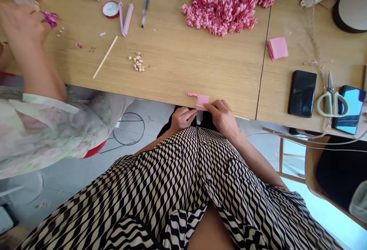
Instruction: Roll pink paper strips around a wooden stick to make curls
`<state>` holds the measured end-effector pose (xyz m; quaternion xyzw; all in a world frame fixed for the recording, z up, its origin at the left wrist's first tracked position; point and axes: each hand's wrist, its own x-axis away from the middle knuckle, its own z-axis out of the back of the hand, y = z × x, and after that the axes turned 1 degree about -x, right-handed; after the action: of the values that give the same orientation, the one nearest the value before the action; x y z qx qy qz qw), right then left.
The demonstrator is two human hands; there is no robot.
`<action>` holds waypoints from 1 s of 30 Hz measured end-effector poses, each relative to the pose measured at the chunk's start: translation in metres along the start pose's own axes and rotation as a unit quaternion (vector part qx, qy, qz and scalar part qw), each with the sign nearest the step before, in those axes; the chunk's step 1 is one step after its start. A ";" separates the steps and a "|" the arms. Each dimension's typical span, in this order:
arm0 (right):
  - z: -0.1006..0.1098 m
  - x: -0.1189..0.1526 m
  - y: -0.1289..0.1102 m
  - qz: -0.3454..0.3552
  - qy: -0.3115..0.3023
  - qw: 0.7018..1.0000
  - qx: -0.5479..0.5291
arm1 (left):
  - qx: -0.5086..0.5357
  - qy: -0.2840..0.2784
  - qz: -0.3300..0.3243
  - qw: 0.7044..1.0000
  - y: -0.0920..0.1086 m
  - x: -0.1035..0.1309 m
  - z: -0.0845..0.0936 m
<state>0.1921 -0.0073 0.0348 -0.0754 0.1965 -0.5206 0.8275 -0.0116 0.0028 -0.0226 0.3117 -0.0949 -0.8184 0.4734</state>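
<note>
Pink strip [203,100] sits at the near edge of the wooden table [172,76], and I see its curled end trailing toward 10 o'clock. On my feed the right hand [221,115], at 4 o'clock from the strip, pinches its lower corner with fingers drawn narrow. The left hand [183,117], at 8 o'clock, has thumb and finger close together near the opposite corner; I cannot tell whether they grip anything. A pale stick [200,106] crosses the strip's lower edge.

Taking the strip as my clock centre, I find a heap of pink curls [223,5] at 12, a stack of pink pieces [277,48] at 2, scissors [332,99] between two phones at 3, and small shells [138,62] at 10. Farther out at 10, a co-worker's hand [25,22] is beside a magenta piece [51,18].
</note>
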 end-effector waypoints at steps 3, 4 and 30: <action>0.000 0.003 0.002 0.011 0.005 1.000 -0.006 | 0.002 0.011 -0.008 1.000 0.001 0.000 0.001; 0.000 0.004 0.002 0.015 0.006 1.000 -0.007 | 0.007 0.020 -0.016 1.000 0.001 0.000 0.002; -0.002 0.002 0.001 0.015 0.010 1.000 -0.009 | -0.028 0.145 -0.103 0.984 0.004 -0.005 0.002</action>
<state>0.1926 -0.0087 0.0323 -0.0749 0.2110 -0.5069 0.8324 -0.0082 0.0050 -0.0167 0.4219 0.0303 -0.8111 0.4040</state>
